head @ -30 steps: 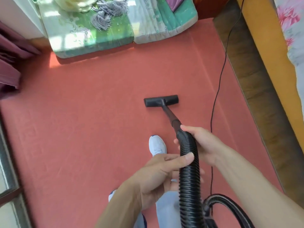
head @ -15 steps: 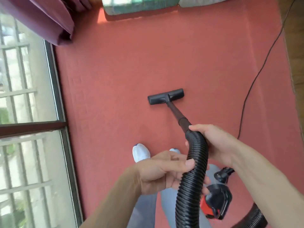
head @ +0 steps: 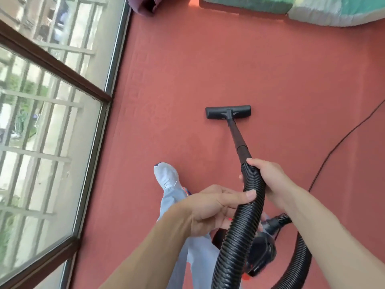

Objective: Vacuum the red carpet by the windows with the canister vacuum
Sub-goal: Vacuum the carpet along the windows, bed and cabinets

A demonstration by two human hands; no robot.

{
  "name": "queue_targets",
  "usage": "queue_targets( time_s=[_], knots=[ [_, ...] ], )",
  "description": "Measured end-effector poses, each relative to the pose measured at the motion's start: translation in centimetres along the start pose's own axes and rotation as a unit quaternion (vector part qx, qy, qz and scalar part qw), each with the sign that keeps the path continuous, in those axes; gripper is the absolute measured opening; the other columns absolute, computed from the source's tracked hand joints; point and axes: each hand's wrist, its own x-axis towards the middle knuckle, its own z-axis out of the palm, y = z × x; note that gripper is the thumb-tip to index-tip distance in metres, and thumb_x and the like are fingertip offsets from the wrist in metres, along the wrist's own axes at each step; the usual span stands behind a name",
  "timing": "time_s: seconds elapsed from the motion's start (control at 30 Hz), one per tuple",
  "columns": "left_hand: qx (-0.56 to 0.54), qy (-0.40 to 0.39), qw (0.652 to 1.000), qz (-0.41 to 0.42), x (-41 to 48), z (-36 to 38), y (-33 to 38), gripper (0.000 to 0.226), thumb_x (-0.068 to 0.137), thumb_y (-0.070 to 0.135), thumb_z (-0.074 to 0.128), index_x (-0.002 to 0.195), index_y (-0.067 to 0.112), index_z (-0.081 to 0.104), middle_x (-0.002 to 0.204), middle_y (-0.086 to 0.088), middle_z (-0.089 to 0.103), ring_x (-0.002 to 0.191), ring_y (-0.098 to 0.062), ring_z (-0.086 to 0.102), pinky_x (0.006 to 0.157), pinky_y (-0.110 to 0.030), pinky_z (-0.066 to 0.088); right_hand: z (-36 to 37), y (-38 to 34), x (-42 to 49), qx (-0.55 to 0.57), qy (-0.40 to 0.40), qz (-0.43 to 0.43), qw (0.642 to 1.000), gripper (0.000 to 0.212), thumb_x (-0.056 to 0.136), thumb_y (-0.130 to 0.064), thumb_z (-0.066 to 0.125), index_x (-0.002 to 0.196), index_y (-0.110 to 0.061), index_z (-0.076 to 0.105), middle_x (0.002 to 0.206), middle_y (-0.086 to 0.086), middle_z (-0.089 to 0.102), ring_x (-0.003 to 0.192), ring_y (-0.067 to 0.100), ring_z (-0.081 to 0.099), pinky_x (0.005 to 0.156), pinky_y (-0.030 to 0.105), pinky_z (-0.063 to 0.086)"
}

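Head view. The right hand (head: 268, 180), at centre right of the frame, grasps the top end of the ribbed black hose (head: 245, 224) just where it joins the wand (head: 237, 138), fingers wrapped round it. The left hand (head: 208, 207), lower centre, grips the same hose a little further down, with the thumb laid across its upper surface and the fingers curled beneath.

From the right hand the dark, straight wand slants up the frame to the floor nozzle (head: 228, 112), a flat black bar lying crosswise on the red carpet (head: 208, 59) at centre, well ahead of both hands. The hose drops from the hands to the bottom edge, then loops back up at lower right to the canister (head: 262, 253), a black body with a red-orange patch that sits on the carpet below and behind the hands and is partly hidden by the hose.

A thin black power cord (head: 343, 138) runs across the carpet at right. A barred window (head: 52, 122) fills the left side, and a pale shoe (head: 166, 176) stands on the carpet left of the hands. Green cushions (head: 312, 9) lie along the top edge.
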Motion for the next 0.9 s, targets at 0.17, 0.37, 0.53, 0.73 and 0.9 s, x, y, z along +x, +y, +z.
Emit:
queue_targets(
  time_s=[0.17, 0.37, 0.53, 0.73, 0.9],
  knots=[
    [-0.001, -0.034, 0.999, 0.008, -2.7, -1.4, -6.3, 0.028, 0.097, 0.028, 0.06, 0.106, 0.003, 0.067, 0.116, -0.023, 0.065, 0.089, -0.027, 0.07, 0.085, -0.037, 0.059, 0.8, 5.9, -2.4, -0.053, -0.032, 0.015, 0.998, 0.026, 0.096, -0.025, 0.058, 0.097, 0.0, 0.066, 0.072, 0.013, 0.068, 0.065, 0.024, 0.063, 0.066, 0.036, 0.052],
    [-0.024, 0.002, 1.0, 0.005, -5.5, -3.7, -12.9, 0.022, 0.091, 0.028, 0.068, 0.099, 0.008, 0.072, 0.113, -0.022, 0.069, 0.089, -0.029, 0.071, 0.087, -0.041, 0.058, 4.0, 12.3, -3.7, -0.063, -0.019, 0.016, 0.998, 0.027, 0.097, -0.025, 0.057, 0.099, 0.0, 0.066, 0.076, 0.013, 0.068, 0.071, 0.025, 0.062, 0.073, 0.04, 0.048],
    [0.029, 0.028, 0.999, 0.02, -8.2, -6.0, -16.1, 0.044, 0.088, 0.025, 0.07, 0.119, -0.006, 0.064, 0.118, -0.024, 0.069, 0.099, -0.034, 0.068, 0.099, -0.049, 0.053, 7.2, 15.2, -4.5, -0.06, -0.029, -0.009, 0.998, 0.023, 0.095, -0.026, 0.056, 0.098, -0.004, 0.062, 0.082, 0.015, 0.064, 0.074, 0.028, 0.06, 0.073, 0.041, 0.045],
    [-0.002, -0.019, 1.0, 0.024, -14.2, -8.8, -22.9, 0.035, 0.091, 0.015, 0.065, 0.12, -0.005, 0.063, 0.116, -0.023, 0.069, 0.098, -0.034, 0.07, 0.09, -0.042, 0.057, 12.4, 21.5, -8.0, -0.124, -0.046, -0.004, 0.991, 0.035, 0.083, -0.031, 0.06, 0.104, -0.004, 0.064, 0.083, 0.015, 0.064, 0.074, 0.027, 0.059, 0.068, 0.04, 0.043],
    [-0.012, -0.07, 0.997, 0.021, -17.9, -9.8, -29.9, 0.053, 0.083, 0.015, 0.076, 0.126, -0.01, 0.057, 0.115, -0.021, 0.068, 0.099, -0.033, 0.068, 0.103, -0.051, 0.046, 14.2, 27.9, -12.5, -0.155, -0.057, 0.039, 0.985, 0.038, 0.085, -0.031, 0.063, 0.107, 0.0, 0.068, 0.077, 0.012, 0.067, 0.067, 0.026, 0.062, 0.061, 0.033, 0.049]
  ],
)
